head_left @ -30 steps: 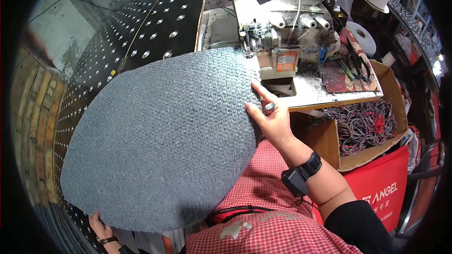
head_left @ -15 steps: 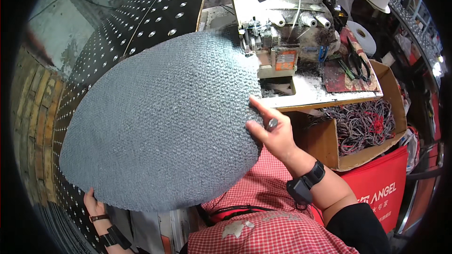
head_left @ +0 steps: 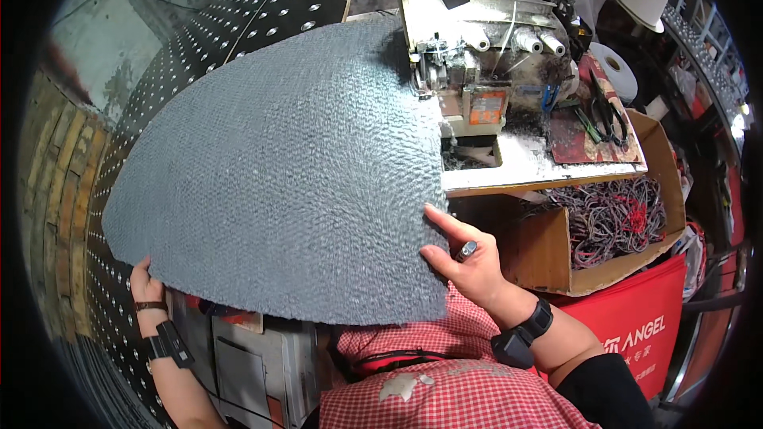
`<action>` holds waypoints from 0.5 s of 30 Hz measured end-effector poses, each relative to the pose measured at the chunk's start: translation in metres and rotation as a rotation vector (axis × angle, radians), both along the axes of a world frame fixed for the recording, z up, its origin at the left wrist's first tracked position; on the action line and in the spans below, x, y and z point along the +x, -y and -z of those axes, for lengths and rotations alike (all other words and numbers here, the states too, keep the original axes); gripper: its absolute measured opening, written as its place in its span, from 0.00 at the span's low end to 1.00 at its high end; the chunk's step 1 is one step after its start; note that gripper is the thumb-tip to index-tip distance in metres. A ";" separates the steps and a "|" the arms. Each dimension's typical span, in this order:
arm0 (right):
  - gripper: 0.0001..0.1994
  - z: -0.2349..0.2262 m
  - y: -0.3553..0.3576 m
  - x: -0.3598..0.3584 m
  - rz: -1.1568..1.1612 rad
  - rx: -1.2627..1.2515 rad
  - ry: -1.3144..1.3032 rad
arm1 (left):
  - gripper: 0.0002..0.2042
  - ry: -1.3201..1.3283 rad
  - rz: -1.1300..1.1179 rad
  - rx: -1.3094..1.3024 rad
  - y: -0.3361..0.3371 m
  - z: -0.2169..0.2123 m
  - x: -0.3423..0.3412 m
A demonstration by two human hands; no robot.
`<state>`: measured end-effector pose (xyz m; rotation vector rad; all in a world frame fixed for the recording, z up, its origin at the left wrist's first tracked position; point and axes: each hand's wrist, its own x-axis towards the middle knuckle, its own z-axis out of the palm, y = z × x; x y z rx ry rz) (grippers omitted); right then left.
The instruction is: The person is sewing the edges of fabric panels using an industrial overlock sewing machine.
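A large grey woven mat (head_left: 270, 175) with a rounded outline spreads before me, its far right edge against an industrial sewing machine (head_left: 485, 56). My right hand (head_left: 469, 262) grips the mat's near right edge, thumb and forefinger on top and the other fingers out of sight. The rounded end of a small metal rod (head_left: 466, 251) pokes out of that same hand; the rest of it is hidden. At the mat's near left edge, my left hand (head_left: 147, 284) is closed on the rim, with its fingertips partly hidden.
Scissors (head_left: 608, 115) lie on the machine's white table (head_left: 524, 167). Below it stands a cardboard box (head_left: 548, 250) of tangled grey and red trimmings, beside a red bag (head_left: 636, 326). A black studded board (head_left: 262, 8) rises behind the mat; thread cones (head_left: 612, 71) stand right.
The mat has moved away from me along the machine, and its near edge sits higher in view. My left hand has moved up with it; my right hand has slid slightly toward me.
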<state>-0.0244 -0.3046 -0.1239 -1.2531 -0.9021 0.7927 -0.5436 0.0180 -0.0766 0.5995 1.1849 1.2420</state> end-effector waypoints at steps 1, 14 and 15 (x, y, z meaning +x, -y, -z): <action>0.24 -0.008 0.005 -0.001 -0.016 -0.077 0.002 | 0.17 0.022 0.077 0.009 -0.009 0.000 -0.016; 0.10 -0.012 -0.016 0.018 0.102 0.084 -0.044 | 0.14 -0.223 0.003 0.045 -0.126 0.006 0.052; 0.10 -0.012 -0.021 0.021 0.125 0.095 -0.038 | 0.14 -0.219 0.012 0.041 -0.136 0.007 0.063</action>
